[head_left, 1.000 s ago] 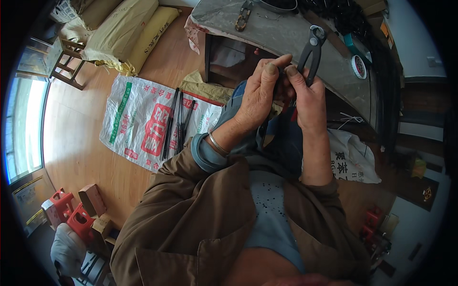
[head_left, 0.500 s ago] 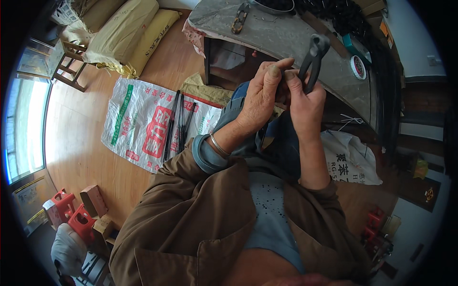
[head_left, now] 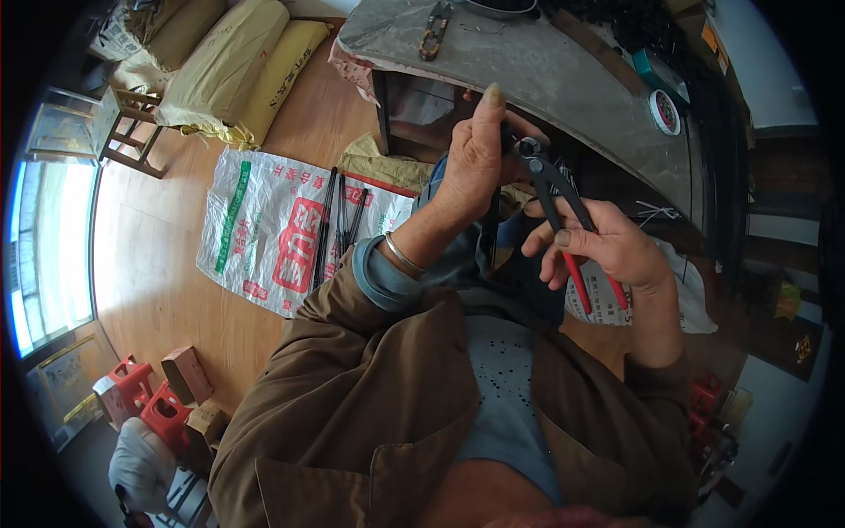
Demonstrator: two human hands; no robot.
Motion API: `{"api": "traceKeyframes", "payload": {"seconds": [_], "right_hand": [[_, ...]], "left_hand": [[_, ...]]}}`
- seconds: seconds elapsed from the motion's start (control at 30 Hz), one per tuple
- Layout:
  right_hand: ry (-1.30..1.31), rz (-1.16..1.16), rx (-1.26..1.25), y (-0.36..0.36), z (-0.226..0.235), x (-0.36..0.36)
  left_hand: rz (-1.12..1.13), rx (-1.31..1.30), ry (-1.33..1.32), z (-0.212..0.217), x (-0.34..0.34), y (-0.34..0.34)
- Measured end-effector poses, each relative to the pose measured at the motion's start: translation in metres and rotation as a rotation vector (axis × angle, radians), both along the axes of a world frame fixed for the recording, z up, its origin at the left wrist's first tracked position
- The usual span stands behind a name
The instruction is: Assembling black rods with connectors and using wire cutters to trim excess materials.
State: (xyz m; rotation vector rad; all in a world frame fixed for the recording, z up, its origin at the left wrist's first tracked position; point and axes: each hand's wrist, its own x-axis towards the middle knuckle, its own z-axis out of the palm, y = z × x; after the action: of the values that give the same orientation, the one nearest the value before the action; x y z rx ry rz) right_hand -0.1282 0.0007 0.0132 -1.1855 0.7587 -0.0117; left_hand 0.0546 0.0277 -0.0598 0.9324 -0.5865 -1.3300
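Far left: red stools [head_left: 151,415], wooden stool [head_left: 106,119], then full sacks [head_left: 216,84] on floor. Printed sheet [head_left: 255,220] flat on floor, black rods [head_left: 329,224] lying across its right part. Cutter [head_left: 432,35] on desk [head_left: 528,66]. Left hand [head_left: 475,160] half-curled, thumb up, below desk edge; cannot tell what it grips. Pliers [head_left: 537,165] just beside it, head partly blocking view of its fingers. Right hand [head_left: 620,248] loosely closed round pliers' spread handles. Right: round tin [head_left: 664,113] on desk, white bag [head_left: 694,304] below.
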Motion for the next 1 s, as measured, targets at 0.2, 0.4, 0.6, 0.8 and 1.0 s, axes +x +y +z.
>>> {"api": "traceKeyframes", "payload": {"seconds": [0.2,0.4,0.6,0.8,1.0], "right_hand": [[0.106,0.026,0.088,0.000,0.027,-0.007],[0.499,0.084,-0.191,0.009,0.028,-0.005],[0.362,0.054,-0.247,0.007,0.029,-0.013],[0.404,0.180,-0.113,-0.016,0.050,-0.025],[0.517,0.090,-0.120,-0.007,0.051,-0.017]], "left_hand": [[-0.093,-0.014,-0.201,-0.002,-0.010,-0.002],[-0.094,-0.026,-0.265,-0.002,-0.020,0.001],[-0.163,-0.026,-0.212,-0.004,-0.022,-0.007],[-0.217,-0.010,-0.149,-0.005,-0.025,-0.009],[-0.197,-0.025,-0.242,0.005,-0.032,-0.007]]}}
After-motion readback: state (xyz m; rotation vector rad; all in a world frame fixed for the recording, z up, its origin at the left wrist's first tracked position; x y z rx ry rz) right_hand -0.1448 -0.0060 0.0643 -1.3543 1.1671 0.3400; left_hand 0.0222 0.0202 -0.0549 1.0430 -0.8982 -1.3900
